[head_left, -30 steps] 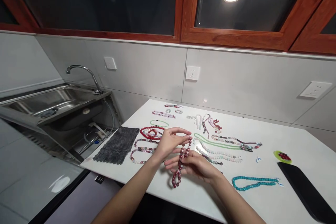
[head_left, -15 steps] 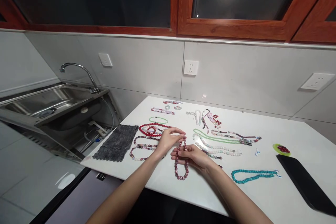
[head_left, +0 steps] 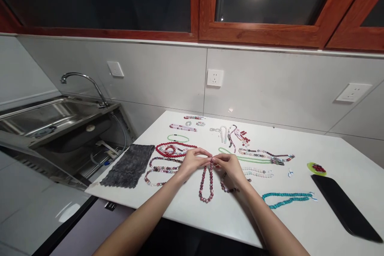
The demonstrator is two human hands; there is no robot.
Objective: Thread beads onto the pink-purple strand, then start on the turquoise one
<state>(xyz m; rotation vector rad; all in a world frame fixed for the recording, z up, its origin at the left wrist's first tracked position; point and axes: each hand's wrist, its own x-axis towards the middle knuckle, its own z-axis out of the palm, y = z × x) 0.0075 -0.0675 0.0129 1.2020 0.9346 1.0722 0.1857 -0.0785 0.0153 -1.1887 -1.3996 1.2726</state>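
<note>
A loop of dark pink beads hangs from my fingertips over the front of the white table. My left hand pinches the top of this bead string. My right hand has its thumb and fingers closed at the same spot, meeting the left fingertips. Under my right wrist lies a dark bead strand, partly covered. Left of my left hand are a red bead necklace and a multicoloured bead strand. Beyond my right hand lie green bead strands and pale bead strands.
A grey cloth covers the table's left end, beside a steel sink. At right lie a turquoise bead strand, a green dish with red beads and a black flat object. More bead pieces lie at the back.
My right hand has risen from behind the bead loop to its top, where its fingers now pinch beside the left ones. The view has shifted slightly.
</note>
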